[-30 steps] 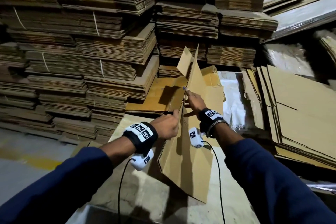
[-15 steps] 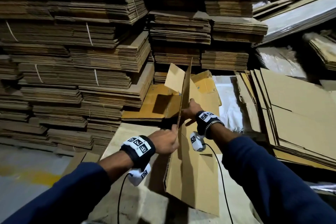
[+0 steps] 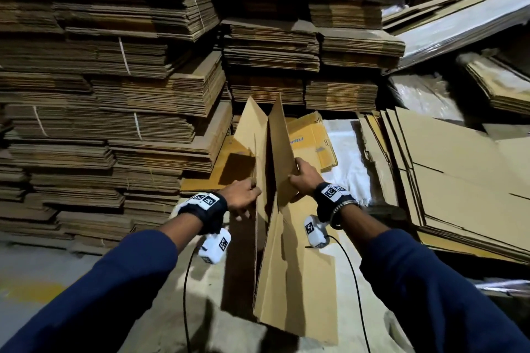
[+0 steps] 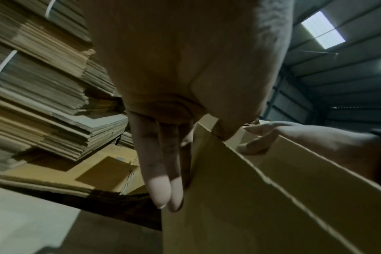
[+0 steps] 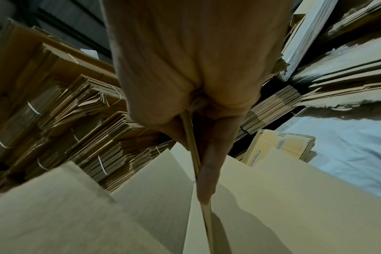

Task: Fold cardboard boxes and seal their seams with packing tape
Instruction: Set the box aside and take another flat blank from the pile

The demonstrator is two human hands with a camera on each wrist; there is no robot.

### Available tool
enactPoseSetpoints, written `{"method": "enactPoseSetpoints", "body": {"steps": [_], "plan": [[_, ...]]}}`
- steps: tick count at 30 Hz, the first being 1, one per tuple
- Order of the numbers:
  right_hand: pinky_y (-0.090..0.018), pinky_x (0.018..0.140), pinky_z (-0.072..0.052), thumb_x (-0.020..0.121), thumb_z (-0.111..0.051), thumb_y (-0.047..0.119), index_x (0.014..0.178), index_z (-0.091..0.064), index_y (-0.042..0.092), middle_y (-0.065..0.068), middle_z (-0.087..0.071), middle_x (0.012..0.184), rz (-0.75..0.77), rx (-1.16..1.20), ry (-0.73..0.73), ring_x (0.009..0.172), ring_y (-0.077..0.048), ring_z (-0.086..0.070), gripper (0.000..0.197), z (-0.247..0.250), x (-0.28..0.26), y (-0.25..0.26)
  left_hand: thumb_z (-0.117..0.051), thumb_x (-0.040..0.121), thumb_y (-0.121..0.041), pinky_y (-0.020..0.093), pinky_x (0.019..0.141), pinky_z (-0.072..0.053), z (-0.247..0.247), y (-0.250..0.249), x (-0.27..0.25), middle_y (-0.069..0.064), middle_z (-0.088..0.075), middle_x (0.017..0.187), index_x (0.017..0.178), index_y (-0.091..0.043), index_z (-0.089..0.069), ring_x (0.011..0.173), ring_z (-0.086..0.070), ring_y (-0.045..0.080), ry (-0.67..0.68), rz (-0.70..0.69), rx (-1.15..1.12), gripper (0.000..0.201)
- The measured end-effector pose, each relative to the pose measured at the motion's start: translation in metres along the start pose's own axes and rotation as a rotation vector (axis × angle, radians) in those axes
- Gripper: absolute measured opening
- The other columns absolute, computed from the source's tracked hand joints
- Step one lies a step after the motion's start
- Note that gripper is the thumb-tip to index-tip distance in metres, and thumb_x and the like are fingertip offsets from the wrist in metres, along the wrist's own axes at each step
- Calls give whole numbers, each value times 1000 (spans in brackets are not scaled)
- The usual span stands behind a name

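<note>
The right hand (image 3: 304, 178) has its grip on the right panel of the flattened cardboard box (image 3: 286, 252): in the right wrist view the panel's thin edge runs between thumb and fingers (image 5: 209, 171), pinched tight. The left hand (image 3: 242, 195) takes the left panel at about the same height; the left wrist view shows the thumb over the top edge and the long fingers (image 4: 161, 171) lying nearly straight down the outer face, so that grip is a thumb-and-finger pinch on the board. Between the two hands the box stands on edge, its two panels parted into a narrow V, top flaps pointing up and away, lower end hanging above the cardboard sheets on the floor (image 3: 329, 321). Beyond it lies a flat printed carton (image 3: 312, 140) beside white plastic sheeting (image 3: 350, 157). Strapped stacks of flat cardboard (image 3: 114, 94) rise to the left and behind; loose large sheets (image 3: 459, 180) lean at the right
</note>
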State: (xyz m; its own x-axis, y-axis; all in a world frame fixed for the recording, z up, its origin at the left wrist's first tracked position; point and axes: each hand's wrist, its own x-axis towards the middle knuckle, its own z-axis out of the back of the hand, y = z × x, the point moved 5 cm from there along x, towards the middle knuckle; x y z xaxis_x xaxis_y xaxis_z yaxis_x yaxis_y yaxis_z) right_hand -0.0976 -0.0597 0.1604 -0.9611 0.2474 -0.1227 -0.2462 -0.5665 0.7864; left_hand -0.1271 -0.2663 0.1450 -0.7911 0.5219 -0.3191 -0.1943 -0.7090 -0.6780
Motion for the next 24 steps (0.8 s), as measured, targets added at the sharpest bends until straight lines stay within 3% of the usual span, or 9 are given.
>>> {"method": "enactPoseSetpoints", "body": {"steps": [4, 7, 9, 12, 14, 17, 20, 22, 24], "plan": [[-62, 59, -61, 91, -60, 6, 133, -45, 10, -20, -58, 121, -39, -2, -24, 89, -48, -70, 45, 19, -11, -18, -60, 104, -28, 37, 61, -64, -10, 8, 8, 13, -73, 108, 125, -19, -47, 75, -78, 27, 48, 65, -16, 27], [-64, 58, -60, 90, -61, 4, 131, -43, 9, -20, -56, 121, -66, -25, -53, 91, -49, -69, 46, 32, -19, -26, -65, 98, -13, 47, 74, -66, -15, 23, 18, 14, -75, 106, 124, -7, -60, 83, -78, 31, 58, 72, 57, 27], [-63, 58, -60, 91, -62, 5, 128, -42, 10, -19, -55, 119, -86, -53, -57, 91, -49, -68, 42, 39, -22, -27, -65, 95, -8, 49, 71, -66, -12, 38, 22, 15, -74, 106, 124, -4, -62, 82, -78, 31, 14, 102, 25, 29], [-60, 61, -62, 93, -64, 9, 125, -42, 7, -14, -54, 112, -104, -136, -63, 89, -42, -66, 40, 50, -17, -24, -65, 92, -10, 41, 62, -64, 9, 54, 20, 10, -71, 102, 118, -8, -59, 79, -74, 28, -96, 104, 35, 27], [-50, 75, -61, 93, -68, 14, 127, -45, 3, -17, -59, 116, -104, -229, -85, 94, -36, -61, 43, 62, -11, -22, -66, 90, -14, 40, 66, -64, 29, 62, 18, 10, -71, 103, 111, -11, -59, 84, -73, 27, -180, 106, 86, 22], [-35, 83, -50, 89, -79, 28, 129, -56, 3, -18, -64, 124, -109, -359, -87, 103, -32, -61, 53, 74, -6, -27, -68, 87, -24, 40, 83, -61, 60, 81, 22, 13, -72, 113, 119, -9, -63, 101, -70, 34, -269, 126, 164, 36], [-34, 87, -54, 82, -86, 32, 125, -64, 8, -9, -67, 113, -196, -359, -24, 100, -29, -65, 54, 75, -11, -49, -67, 80, -33, 42, 84, -60, 78, 106, 31, 13, -72, 110, 117, -10, -63, 98, -70, 34, -303, 145, 200, 43], [-38, 93, -57, 81, -86, 30, 117, -72, 11, -8, -73, 112, -231, -362, 41, 99, -29, -70, 43, 72, -22, -62, -68, 86, -23, 42, 81, -61, 85, 112, 33, 14, -72, 107, 114, -8, -61, 95, -71, 35, -333, 151, 199, 33], [-40, 91, -60, 84, -81, 26, 108, -78, 13, -11, -76, 110, -263, -382, 143, 97, -30, -73, 27, 65, -37, -73, -67, 89, -16, 38, 75, -59, 93, 116, 36, 12, -70, 105, 111, -7, -58, 93, -69, 33, -353, 149, 219, 26]]}}
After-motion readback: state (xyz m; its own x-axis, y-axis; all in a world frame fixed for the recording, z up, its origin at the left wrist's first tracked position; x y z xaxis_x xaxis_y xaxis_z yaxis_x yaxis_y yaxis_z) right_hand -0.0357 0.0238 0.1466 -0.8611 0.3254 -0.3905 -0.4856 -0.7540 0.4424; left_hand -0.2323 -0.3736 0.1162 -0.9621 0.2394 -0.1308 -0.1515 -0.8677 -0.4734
